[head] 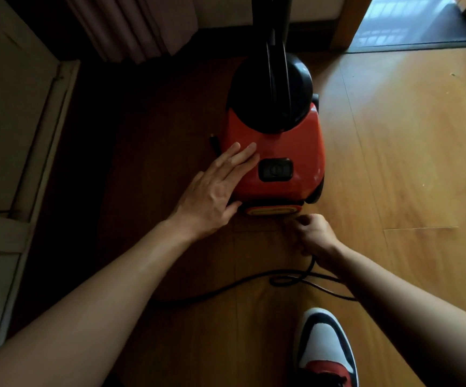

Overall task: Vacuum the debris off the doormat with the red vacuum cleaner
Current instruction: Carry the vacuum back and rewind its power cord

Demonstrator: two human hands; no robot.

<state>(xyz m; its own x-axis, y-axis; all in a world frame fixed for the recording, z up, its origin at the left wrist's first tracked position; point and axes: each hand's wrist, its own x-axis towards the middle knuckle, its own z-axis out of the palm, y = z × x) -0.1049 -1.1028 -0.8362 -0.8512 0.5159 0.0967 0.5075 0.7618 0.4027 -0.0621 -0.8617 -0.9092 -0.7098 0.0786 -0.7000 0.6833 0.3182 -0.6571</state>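
Down on the wooden floor (393, 152) stands our red vacuum cleaner (275, 152), glossy plastic with a rounded black dome and a black power button (275, 169). Our left hand (215, 188) lies flat and open on its shell; our right hand (314, 236) is closed around the thin black cord (282, 280) just behind it.

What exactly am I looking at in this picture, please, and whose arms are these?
This is one view from a camera worn on a person's head, looking down at their own bare arms. The flat left hand rests on the red canister vacuum cleaner with a black top, which stands on the wooden plank floor. The closed right hand grips the thin black power cord just behind the machine. A red, white and black sneaker shows below. No doormat is visible.
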